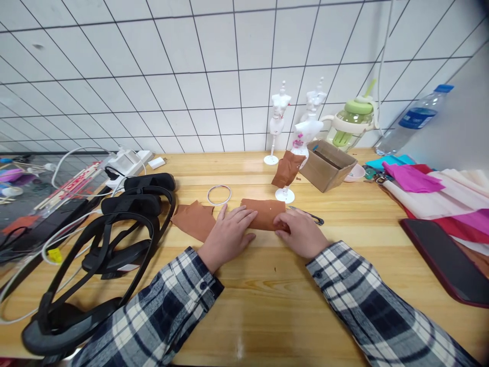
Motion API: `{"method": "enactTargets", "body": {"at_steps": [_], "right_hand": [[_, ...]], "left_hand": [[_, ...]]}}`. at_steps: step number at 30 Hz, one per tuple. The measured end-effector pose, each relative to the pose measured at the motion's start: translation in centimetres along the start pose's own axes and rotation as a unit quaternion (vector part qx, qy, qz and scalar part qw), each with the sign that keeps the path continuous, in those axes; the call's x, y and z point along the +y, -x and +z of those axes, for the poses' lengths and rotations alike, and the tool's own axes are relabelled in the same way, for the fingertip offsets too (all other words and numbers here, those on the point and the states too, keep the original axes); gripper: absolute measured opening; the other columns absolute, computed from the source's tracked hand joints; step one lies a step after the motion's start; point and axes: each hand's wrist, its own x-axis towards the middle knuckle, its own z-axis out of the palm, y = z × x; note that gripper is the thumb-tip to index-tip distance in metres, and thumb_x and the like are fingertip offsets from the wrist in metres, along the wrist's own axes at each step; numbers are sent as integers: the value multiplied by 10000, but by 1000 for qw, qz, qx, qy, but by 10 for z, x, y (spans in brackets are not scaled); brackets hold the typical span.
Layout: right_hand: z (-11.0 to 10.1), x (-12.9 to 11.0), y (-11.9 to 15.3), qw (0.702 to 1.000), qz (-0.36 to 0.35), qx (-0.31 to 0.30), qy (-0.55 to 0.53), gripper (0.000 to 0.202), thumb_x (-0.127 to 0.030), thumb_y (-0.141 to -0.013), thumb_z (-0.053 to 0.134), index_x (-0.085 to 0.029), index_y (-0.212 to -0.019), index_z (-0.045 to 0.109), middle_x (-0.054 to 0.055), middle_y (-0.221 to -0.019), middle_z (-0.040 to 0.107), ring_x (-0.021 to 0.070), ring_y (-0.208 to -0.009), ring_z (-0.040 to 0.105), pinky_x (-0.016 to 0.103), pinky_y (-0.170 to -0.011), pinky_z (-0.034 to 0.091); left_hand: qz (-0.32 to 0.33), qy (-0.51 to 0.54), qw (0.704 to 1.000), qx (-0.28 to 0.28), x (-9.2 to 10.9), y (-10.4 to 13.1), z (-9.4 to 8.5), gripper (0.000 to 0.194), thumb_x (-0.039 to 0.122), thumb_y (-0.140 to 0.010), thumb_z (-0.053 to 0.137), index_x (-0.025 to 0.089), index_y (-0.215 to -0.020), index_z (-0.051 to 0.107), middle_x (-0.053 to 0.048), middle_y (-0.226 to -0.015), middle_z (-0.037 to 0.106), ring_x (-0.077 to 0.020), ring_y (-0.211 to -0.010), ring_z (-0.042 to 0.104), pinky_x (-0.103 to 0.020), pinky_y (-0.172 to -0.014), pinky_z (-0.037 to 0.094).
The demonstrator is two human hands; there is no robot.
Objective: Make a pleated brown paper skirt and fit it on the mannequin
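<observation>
A rectangular piece of brown fabric lies flat on the wooden table between my hands. My left hand rests with outstretched fingers, their tips on the fabric's left end. At the right end, the curled fingers of my right hand pinch the fabric's edge. A second brown fabric piece lies left of my left hand, partly covered by it. Beyond my right hand a slim dark tool lies on the table, partly hidden. Farther back, a small white mannequin carries a brown cloth at its waist.
A thin ring lies behind my left hand. More small mannequins, a cardboard box, a green-lidded cup and a water bottle stand behind. Black headset gear fills the left; a phone and colourful fabrics lie right.
</observation>
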Motion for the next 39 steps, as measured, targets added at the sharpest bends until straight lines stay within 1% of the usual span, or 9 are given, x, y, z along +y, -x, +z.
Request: {"method": "enactTargets", "body": {"at_steps": [3, 8, 13, 17, 21, 26, 30, 33, 39], "right_hand": [[-3, -4, 1, 999, -27, -25, -14, 90, -171, -789, 603, -235, -820, 659, 2, -786, 632, 172, -792, 551, 316, -767, 384], [-19, 13, 1, 1000, -14, 6, -25, 187, -361, -829, 593, -229, -942, 661, 47, -937, 651, 213, -909, 569, 331, -793, 413], [-32, 56, 5, 973, 189, 54, 121, 300, -410, -813, 596, -183, -993, 674, 133, -990, 648, 281, -933, 580, 359, -722, 407], [-34, 67, 8, 971, 212, 20, 107, 252, -458, -800, 597, -218, -772, 668, 76, -834, 657, 222, -754, 591, 302, -579, 341], [-39, 56, 7, 971, 228, 52, 56, 234, -445, -824, 568, -230, -746, 616, 12, -668, 637, 173, -595, 548, 275, -502, 257], [-29, 43, 2, 971, 152, 175, -60, 237, -444, -836, 577, -215, -833, 636, 23, -741, 680, 173, -650, 588, 265, -555, 345], [-3, 36, -6, 968, 99, 115, -200, 242, -443, -833, 594, -210, -849, 658, 6, -736, 684, 158, -652, 595, 262, -608, 430], [10, 31, -13, 976, 89, 89, -177, 223, -432, -845, 597, -220, -833, 666, 0, -737, 674, 160, -663, 591, 275, -634, 444], [5, 31, -15, 982, 47, 160, -86, 246, -367, -877, 555, -212, -1022, 679, 69, -1002, 673, 212, -955, 589, 347, -860, 455]], "left_hand": [[16, 6, 1000, -3, -1, 0, 0, 311, 238, -893, 518, 251, -1195, 593, -54, -1254, 617, -241, -1246, 481, -546, -1152, 144], [34, -8, 999, -22, 2, 0, -7, 229, 151, -886, 471, 239, -914, 680, -18, -909, 667, -189, -944, 590, -510, -1128, 216], [57, -24, 998, -32, 2, 1, -7, 260, 138, -885, 475, 244, -996, 685, -32, -939, 667, -202, -956, 580, -466, -1063, 324], [83, -22, 994, -62, 3, 2, -3, 339, 134, -900, 458, 253, -1151, 652, -62, -1047, 660, -211, -974, 585, -366, -878, 459], [96, -21, 993, -70, 4, 4, -2, 355, 302, -957, 445, 281, -1287, 573, -84, -1203, 608, -233, -1061, 574, -392, -919, 457], [105, -24, 991, -78, 5, 5, -3, 361, 384, -945, 474, 284, -1272, 588, -98, -1272, 569, -248, -1148, 540, -431, -999, 403], [108, -26, 991, -80, 4, 5, 0, 377, 383, -943, 480, 294, -1301, 560, -95, -1311, 554, -251, -1193, 516, -473, -1049, 339], [103, -26, 991, -84, 6, 5, 1, 378, 390, -945, 476, 301, -1305, 550, -86, -1323, 554, -249, -1201, 514, -490, -1066, 315], [68, -11, 997, -31, -1, 2, -15, 401, 402, -948, 461, 256, -1314, 536, -74, -1241, 630, -227, -1142, 565, -435, -1043, 379]]}}
